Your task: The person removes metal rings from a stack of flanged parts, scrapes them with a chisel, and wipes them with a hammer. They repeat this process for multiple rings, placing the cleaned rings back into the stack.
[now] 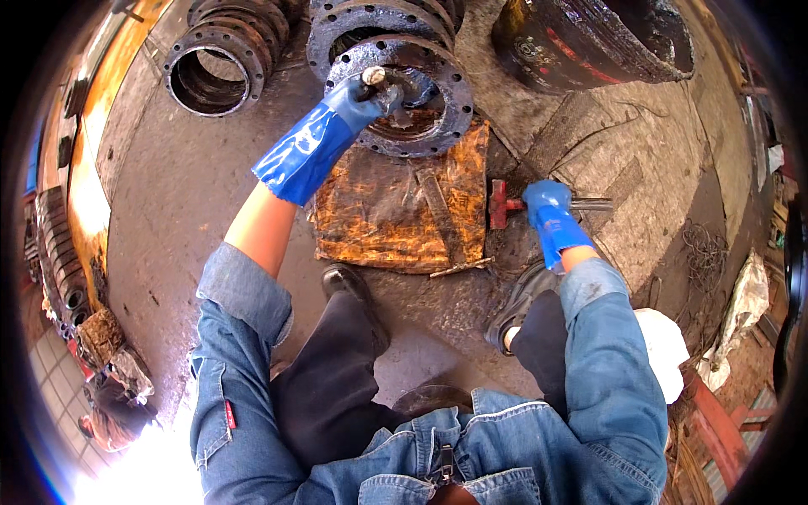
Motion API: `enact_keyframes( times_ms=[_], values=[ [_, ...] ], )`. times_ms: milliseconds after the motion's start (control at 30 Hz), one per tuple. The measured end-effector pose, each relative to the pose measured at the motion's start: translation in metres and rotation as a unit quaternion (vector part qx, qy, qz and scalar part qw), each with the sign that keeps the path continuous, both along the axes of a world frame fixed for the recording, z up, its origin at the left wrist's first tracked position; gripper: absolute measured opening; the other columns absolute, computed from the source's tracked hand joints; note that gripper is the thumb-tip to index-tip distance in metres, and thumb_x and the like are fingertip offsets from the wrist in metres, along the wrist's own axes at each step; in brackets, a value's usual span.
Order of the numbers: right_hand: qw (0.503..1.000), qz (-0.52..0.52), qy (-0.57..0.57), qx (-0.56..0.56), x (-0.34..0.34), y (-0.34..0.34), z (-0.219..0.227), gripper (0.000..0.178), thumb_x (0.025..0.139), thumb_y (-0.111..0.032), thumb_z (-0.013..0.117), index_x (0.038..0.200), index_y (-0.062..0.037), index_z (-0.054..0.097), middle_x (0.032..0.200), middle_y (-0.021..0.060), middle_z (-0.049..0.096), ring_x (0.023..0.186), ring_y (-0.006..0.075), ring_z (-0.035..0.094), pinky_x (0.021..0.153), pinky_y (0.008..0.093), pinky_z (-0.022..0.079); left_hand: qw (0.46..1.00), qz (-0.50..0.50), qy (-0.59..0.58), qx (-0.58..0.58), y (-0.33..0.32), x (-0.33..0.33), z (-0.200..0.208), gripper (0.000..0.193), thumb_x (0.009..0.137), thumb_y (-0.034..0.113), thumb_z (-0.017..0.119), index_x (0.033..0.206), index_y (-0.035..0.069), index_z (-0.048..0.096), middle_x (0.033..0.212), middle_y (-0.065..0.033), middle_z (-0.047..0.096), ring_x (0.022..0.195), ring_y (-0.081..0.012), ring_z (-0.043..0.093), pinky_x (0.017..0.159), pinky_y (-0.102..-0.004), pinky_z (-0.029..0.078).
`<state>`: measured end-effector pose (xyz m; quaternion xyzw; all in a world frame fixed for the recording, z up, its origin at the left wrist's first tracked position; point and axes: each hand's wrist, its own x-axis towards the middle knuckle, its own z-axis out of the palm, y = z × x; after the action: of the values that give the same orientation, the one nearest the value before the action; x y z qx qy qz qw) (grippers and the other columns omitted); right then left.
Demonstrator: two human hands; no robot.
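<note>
Both of my hands wear long blue rubber gloves. My left hand (358, 99) is closed around a short dark tool with a round, pale butt end (373, 76); its lower end reaches into the opening of a flanged metal ring (459, 97), and its exact kind is unclear. That greasy ring has bolt holes around its rim and leans against others behind it. Beneath its near edge lies a stained orange-brown board or sheet (379, 210). To the right of this, my right hand (549, 206) grips a hammer with a red head (498, 204), held low near the ground.
More flanged pipe pieces (227, 71) stand at the far left. A large dark, greasy drum-like vessel (581, 42) is at the far right. A thin stick (460, 268) lies at the sheet's near edge. Tangled wire (705, 257) and a crumpled pale sack (741, 316) lie at right.
</note>
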<state>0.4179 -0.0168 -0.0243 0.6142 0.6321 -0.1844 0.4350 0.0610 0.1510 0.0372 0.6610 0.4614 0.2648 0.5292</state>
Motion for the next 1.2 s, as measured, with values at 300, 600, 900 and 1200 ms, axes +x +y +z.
enact_keyframes(
  times_ms=[300,600,900,1200],
  values=[
    [0.981,-0.056,0.167,0.082,0.011,-0.026,0.050,0.033,0.079,-0.039,0.071,0.101,-0.0144,0.071,0.103,0.0139,0.070,0.094,0.0361,0.066,0.080,0.0453,0.055,0.996,-0.074,0.038,-0.040,-0.007,-0.007,0.017,0.026,0.091,0.015,0.068,0.115,0.004,0.066,0.104,-0.0044,0.070,0.093,-0.0120,0.059,0.088,-0.0293,0.049],
    [0.945,-0.209,0.248,0.051,-0.003,-0.011,0.137,0.053,0.084,-0.054,0.064,0.100,-0.0036,0.065,0.079,0.0164,0.067,0.075,0.0325,0.066,0.069,0.0432,0.051,0.995,-0.078,-0.038,-0.058,-0.008,-0.001,-0.039,0.018,0.086,0.006,0.069,0.104,0.004,0.066,0.097,-0.0010,0.069,0.088,-0.0094,0.062,0.081,-0.0266,0.053],
    [0.740,-0.413,0.525,0.082,-0.116,0.034,0.290,0.050,0.098,-0.049,0.052,0.110,-0.0013,0.063,0.078,0.0065,0.068,0.060,0.0103,0.061,0.053,0.0239,0.047,0.994,-0.051,0.079,0.061,-0.034,0.015,-0.019,0.022,0.083,0.023,0.075,0.095,0.006,0.069,0.088,-0.0077,0.072,0.079,-0.0155,0.066,0.074,-0.0320,0.054],
    [0.747,-0.400,0.518,0.117,-0.176,0.037,0.241,0.051,0.097,-0.051,0.052,0.109,-0.0037,0.066,0.070,0.0060,0.065,0.054,0.0112,0.058,0.048,0.0246,0.044,0.998,-0.048,-0.008,0.042,-0.033,0.020,-0.030,0.031,0.072,0.023,0.080,0.098,0.009,0.070,0.087,-0.0069,0.070,0.080,-0.0111,0.062,0.077,-0.0304,0.052]
  ],
)
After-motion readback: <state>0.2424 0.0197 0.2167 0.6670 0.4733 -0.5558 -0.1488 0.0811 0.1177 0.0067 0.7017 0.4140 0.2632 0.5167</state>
